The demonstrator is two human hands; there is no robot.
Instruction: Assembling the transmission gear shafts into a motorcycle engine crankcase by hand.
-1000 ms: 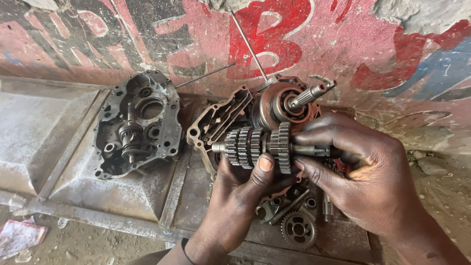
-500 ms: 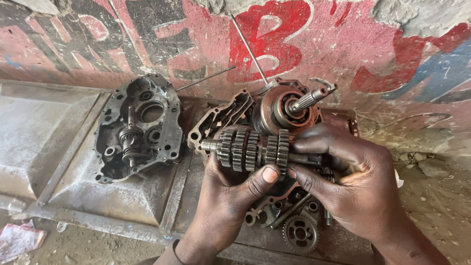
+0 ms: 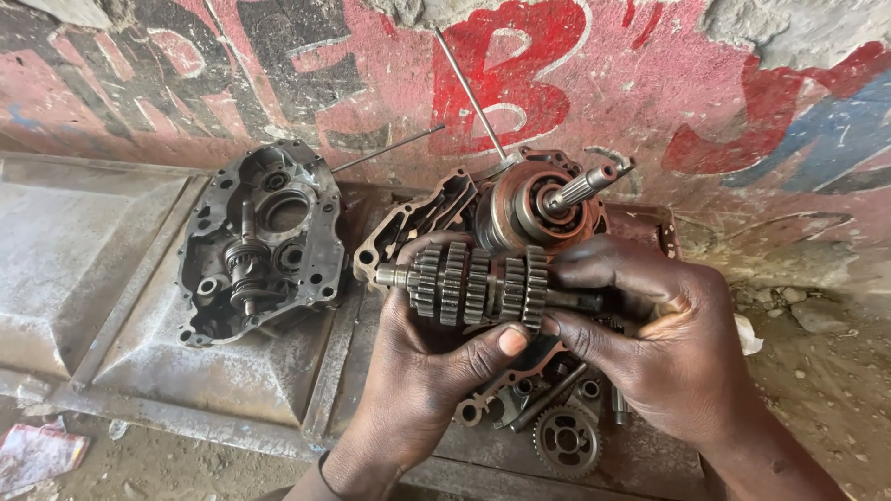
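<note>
Two hands showing: left, right, both gripping one gear shaft. Shaft carrying about five gears, packed close, exact count unclear. Two engine cases lying on one metal tray: open case at left, second case behind hands. One loose gear lying below hands. Two thin rods leaning against painted wall.

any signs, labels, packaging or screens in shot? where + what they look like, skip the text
Painted wall lettering: across the wall behind the engine parts; large red characters with black ones at left and a blue patch at right, on worn pale plaster.
Printed scrap: on the ground at bottom left; flat, crumpled, red and white, paper or wrapper.
No screens or stuck-on labels visible.
</note>
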